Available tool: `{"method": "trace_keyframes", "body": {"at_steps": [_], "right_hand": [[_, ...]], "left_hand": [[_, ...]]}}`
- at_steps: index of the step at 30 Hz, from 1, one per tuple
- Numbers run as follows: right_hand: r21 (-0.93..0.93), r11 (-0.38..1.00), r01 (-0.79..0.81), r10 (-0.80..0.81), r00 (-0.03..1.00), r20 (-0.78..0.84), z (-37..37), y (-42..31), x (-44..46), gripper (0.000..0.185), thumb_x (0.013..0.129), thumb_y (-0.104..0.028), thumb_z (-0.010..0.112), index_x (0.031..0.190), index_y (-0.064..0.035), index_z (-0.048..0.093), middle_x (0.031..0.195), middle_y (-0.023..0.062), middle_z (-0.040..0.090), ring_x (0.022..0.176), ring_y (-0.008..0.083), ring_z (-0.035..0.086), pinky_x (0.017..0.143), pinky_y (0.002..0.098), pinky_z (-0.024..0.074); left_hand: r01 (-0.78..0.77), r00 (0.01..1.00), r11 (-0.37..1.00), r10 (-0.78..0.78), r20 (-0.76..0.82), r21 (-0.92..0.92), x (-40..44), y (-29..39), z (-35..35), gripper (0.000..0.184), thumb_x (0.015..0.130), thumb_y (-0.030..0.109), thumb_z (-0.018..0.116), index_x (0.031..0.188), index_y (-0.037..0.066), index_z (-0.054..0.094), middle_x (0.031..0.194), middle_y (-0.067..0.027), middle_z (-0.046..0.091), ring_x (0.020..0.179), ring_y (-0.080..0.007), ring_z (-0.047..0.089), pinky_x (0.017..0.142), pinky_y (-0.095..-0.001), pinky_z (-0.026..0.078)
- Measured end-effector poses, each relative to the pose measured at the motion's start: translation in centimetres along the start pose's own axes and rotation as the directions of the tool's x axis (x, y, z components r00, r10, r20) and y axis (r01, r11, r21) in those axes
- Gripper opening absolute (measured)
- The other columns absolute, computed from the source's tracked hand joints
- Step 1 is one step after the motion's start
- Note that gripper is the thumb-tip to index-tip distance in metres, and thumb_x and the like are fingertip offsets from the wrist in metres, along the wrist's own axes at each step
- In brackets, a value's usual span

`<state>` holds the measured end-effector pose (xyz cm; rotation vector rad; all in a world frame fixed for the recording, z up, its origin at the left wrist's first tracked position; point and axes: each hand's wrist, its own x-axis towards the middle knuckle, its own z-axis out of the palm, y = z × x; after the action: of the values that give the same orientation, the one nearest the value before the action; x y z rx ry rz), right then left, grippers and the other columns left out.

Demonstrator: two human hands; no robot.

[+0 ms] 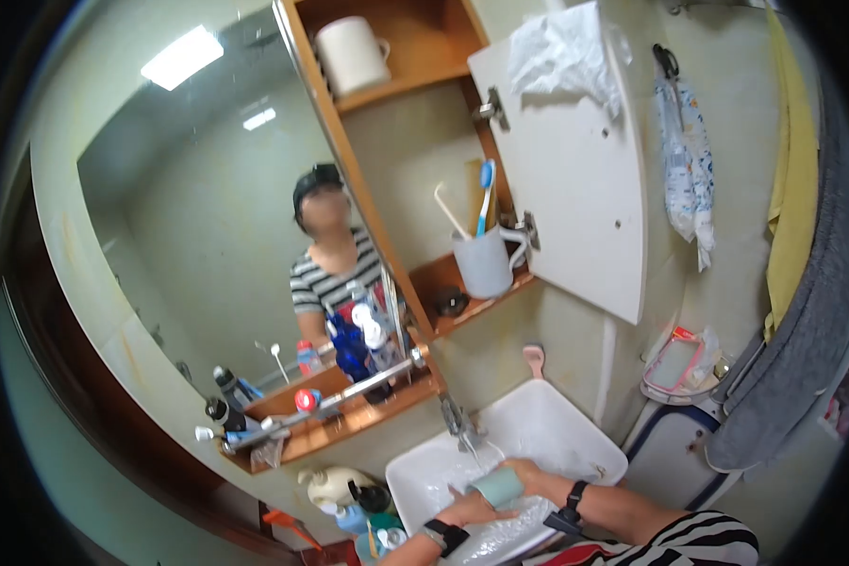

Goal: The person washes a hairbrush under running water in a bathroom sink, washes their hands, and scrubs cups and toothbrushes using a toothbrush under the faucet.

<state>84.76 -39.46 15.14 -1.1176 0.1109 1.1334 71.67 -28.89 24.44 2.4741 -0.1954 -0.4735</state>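
A pale green cup [500, 487] lies tilted between my two hands over the white sink [411, 479]. My left hand [472, 509] is closed around its left, lower side. On the other side my right hand [522, 474] grips the cup near its upper right end; some of those fingers are hidden. From the metal faucet [457, 422] just above, water runs down close to the cup and my right hand. Water in the basin looks rippled and shiny.
An open wooden cabinet with a white door [575, 189] holds a grey mug [484, 264] with toothbrushes and a white mug [352, 57]. Left are a mirror [198, 208] and a shelf of bottles. Towels [774, 377] hang right. Cleaning bottles [335, 488] stand beside the sink.
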Motion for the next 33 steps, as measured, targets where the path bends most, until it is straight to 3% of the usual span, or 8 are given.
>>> {"method": "trace_keyframes", "body": {"at_steps": [2,6,10,12,14,19,21,33], "right_hand": [[0.037,0.999,0.009,-0.012,0.997,0.08,-0.7,-0.1,0.9,0.018,0.081,-0.018,0.055,0.084,-0.0022,0.063,0.08,0.0111,0.064,0.068,0.0242,0.063,0.067,0.0409,0.0527],[0.236,0.966,0.104,-0.121,0.991,0.061,-0.6,-2.1,-1.5,0.021,0.088,-0.026,0.051,0.093,-0.0089,0.062,0.084,0.0078,0.065,0.075,0.022,0.063,0.07,0.0403,0.0531],[0.35,0.932,0.097,-0.124,0.991,0.054,-0.5,-1.5,-1.4,0.027,0.093,-0.028,0.047,0.099,-0.0039,0.058,0.094,0.0108,0.064,0.084,0.024,0.063,0.079,0.0399,0.0514],[0.464,0.885,0.034,-0.1,0.988,0.118,0.2,-1.6,-1.8,0.024,0.093,-0.027,0.046,0.097,-0.0055,0.056,0.091,0.0088,0.062,0.082,0.0231,0.061,0.073,0.0411,0.052],[0.439,0.898,0.019,-0.094,0.984,0.15,0.4,-1.5,-2.5,0.025,0.094,-0.028,0.046,0.1,-0.0057,0.057,0.09,0.0079,0.061,0.082,0.0218,0.06,0.073,0.0388,0.0511],[-0.379,0.894,0.241,-0.21,0.97,0.123,-0.9,-2.9,-5.0,0.03,0.095,-0.027,0.044,0.112,-0.0055,0.056,0.086,0.006,0.059,0.079,0.0167,0.057,0.075,0.0318,0.0473],[-0.805,0.491,0.333,-0.446,0.89,0.096,-1.6,-3.4,-6.8,0.039,0.097,-0.027,0.041,0.128,-0.0047,0.048,0.085,0.0049,0.058,0.075,0.014,0.054,0.073,0.0291,0.0455],[-0.803,0.589,0.097,-0.28,0.956,-0.091,-2.5,-0.4,-10.7,0.038,0.093,-0.023,0.048,0.129,-0.0112,0.051,0.078,0.0091,0.061,0.065,0.0161,0.054,0.061,0.0296,0.0462]], "left_hand": [[0.162,0.975,0.968,-0.126,-0.184,0.193,-0.9,1.7,-0.6,0.079,0.074,0.073,0.05,0.137,0.025,0.042,0.141,-0.0081,0.042,0.131,-0.0325,0.036,0.096,-0.0746,-0.003],[-0.114,0.637,0.923,-0.217,-0.74,-0.369,-0.2,3.0,-0.3,0.06,0.061,0.041,0.082,0.098,0.001,0.057,0.093,-0.0156,0.06,0.091,-0.0338,0.056,0.094,-0.0554,0.031],[0.026,0.209,0.913,-0.404,-0.891,-0.408,0.7,3.8,3.3,0.109,0.052,0.036,0.089,0.132,-0.003,0.027,0.125,-0.0214,0.03,0.116,-0.0325,0.034,0.1,-0.0405,0.032],[0.018,0.222,0.839,-0.534,-0.816,-0.544,1.2,3.2,4.3,0.095,0.058,0.03,0.088,0.128,-0.003,0.034,0.125,-0.019,0.039,0.113,-0.0281,0.043,0.094,-0.0374,0.039],[-0.42,0.63,0.445,-0.484,-0.608,-0.79,1.4,3.0,3.4,0.075,0.063,0.022,0.085,0.12,-0.002,0.044,0.114,-0.0125,0.053,0.102,-0.0221,0.054,0.085,-0.0334,0.046],[-0.281,0.544,0.736,-0.407,-0.734,-0.616,0.7,1.1,3.0,0.066,0.061,0.01,0.083,0.117,0.002,0.048,0.107,-0.0087,0.058,0.098,-0.0175,0.058,0.086,-0.0297,0.047],[-0.265,0.522,0.751,-0.415,-0.745,-0.604,0.3,0.5,3.2,0.07,0.061,0.01,0.083,0.12,0.002,0.045,0.108,-0.0093,0.058,0.1,-0.0188,0.057,0.088,-0.0303,0.046],[-0.242,0.509,0.835,-0.324,-0.798,-0.494,0.0,0.1,3.3,0.079,0.061,0.008,0.084,0.127,0.005,0.041,0.116,-0.008,0.055,0.107,-0.019,0.055,0.093,-0.0311,0.045]]}}
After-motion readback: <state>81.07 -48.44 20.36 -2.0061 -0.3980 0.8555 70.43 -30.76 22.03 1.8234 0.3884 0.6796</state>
